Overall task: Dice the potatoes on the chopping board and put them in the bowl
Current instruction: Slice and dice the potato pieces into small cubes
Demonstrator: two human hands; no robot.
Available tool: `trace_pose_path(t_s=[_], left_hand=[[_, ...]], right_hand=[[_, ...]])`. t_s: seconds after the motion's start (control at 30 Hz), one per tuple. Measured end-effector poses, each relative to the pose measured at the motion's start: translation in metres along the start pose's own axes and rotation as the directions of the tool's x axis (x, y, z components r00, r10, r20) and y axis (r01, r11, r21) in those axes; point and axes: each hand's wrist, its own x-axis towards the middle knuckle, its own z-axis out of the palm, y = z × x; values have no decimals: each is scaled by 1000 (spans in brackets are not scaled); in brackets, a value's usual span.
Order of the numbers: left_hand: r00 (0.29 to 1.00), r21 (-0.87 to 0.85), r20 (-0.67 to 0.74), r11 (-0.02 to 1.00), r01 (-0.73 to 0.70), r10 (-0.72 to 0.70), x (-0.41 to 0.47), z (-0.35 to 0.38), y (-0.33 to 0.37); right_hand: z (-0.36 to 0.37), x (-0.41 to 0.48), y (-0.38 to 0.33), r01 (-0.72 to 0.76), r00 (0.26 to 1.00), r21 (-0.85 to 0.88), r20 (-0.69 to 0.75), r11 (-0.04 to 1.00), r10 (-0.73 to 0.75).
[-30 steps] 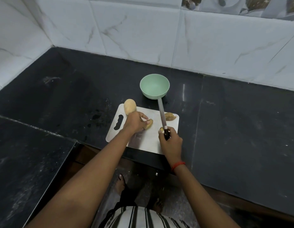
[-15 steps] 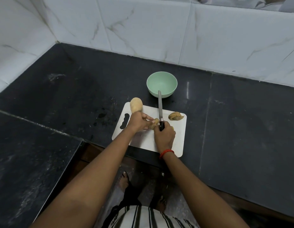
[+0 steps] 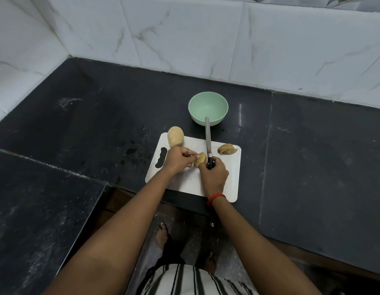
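Head view. Black stone counter [image 3: 312,145], marble-tiled wall [image 3: 184,39] behind it. White chopping board [image 3: 233,177] lies at the near counter edge, handle slot at its 9 o'clock side. Pale green bowl [image 3: 206,105] stands on the counter just beyond the board at 12 o'clock, nothing in it. Whole potato [image 3: 175,136] sits at the board's 11 o'clock corner, overhanging the edge. Small heap of cut potato [image 3: 227,149] at the 1 o'clock corner, well apart from both hands. Left hand [image 3: 177,159] over mid-board, fingers curled, pinching a potato piece [image 3: 200,159] by its 9 o'clock end. Right hand [image 3: 213,175] wrapped tight round the dark handle of a knife [image 3: 208,137]; blade runs straight out toward 12 o'clock, its tip seen against the near wall of the bowl. Blade sits just beside the piece on its 3 o'clock side; cannot tell whether the edge has entered it. Red thread band [image 3: 215,198] on the right wrist. Striped garment [image 3: 195,279] and bare feet [image 3: 161,233] on the floor at 6 o'clock.
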Motion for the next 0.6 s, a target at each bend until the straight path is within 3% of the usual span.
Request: trace_pose_path(t_s=[0.2,0.43,0.6], left_hand=[[998,145,4,988,-61,61,0,2,1],[992,203,37,972,-122,117,-3,1,2],[996,268,67,960,-81,65,5,-4,6]], right_hand=[[3,-5,-4,-101,994,77,-44,992,105],[1,-6,0,-77,997,47,-8,996,78],[-4,-10,1,-76,997,90,-2,993,77]])
